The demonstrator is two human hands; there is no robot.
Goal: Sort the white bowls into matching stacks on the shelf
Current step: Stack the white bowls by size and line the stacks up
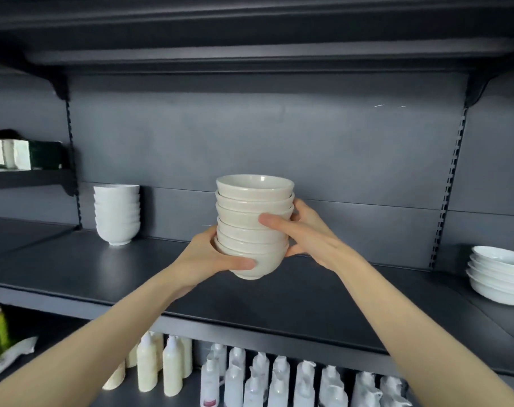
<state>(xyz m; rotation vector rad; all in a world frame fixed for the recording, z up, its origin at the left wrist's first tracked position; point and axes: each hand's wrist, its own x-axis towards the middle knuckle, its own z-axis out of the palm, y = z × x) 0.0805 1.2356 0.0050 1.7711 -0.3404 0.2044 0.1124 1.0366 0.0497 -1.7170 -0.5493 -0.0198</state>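
Both hands [217,257] gripping glossy cream bowl stack [254,218], matte dark shelf [88,268]

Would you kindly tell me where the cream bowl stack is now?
The cream bowl stack is mid-frame in the head view, gripped by left hand and right hand over the shelf, between the deep white bowls leftward and shallow white bowls rightward.
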